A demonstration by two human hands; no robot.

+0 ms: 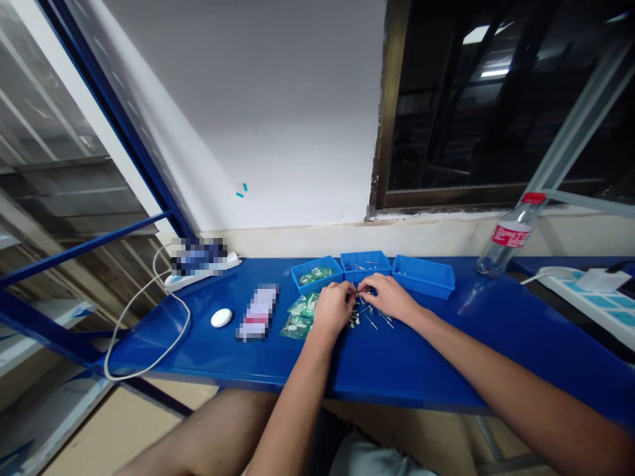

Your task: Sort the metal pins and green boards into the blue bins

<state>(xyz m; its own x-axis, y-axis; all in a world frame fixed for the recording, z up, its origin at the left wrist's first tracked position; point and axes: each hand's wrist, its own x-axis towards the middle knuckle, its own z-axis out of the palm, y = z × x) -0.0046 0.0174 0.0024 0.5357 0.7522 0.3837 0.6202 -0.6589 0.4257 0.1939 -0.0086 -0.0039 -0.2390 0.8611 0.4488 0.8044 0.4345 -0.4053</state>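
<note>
My left hand [333,307] and my right hand [389,295] almost meet above a small pile of metal parts [370,316] on the blue table. Both hands have their fingers pinched around something too small to make out. Several thin pins and rounded metal pieces lie below and between them. Green-printed plastic packets [299,317] lie just left of my left hand. Behind the hands stand three blue trays: the left one [296,272] has packets in it, the middle one [366,256] holds thin metal pieces, and the right one [426,281] has a few tiny bits at its left end.
A pixelated flat item [258,313] and a white oval object [221,318] lie on the left of the blue table [397,370]. A white cable [112,330] loops there beside a power strip [203,272]. At right are a plastic bottle [510,236] and another power strip [590,297].
</note>
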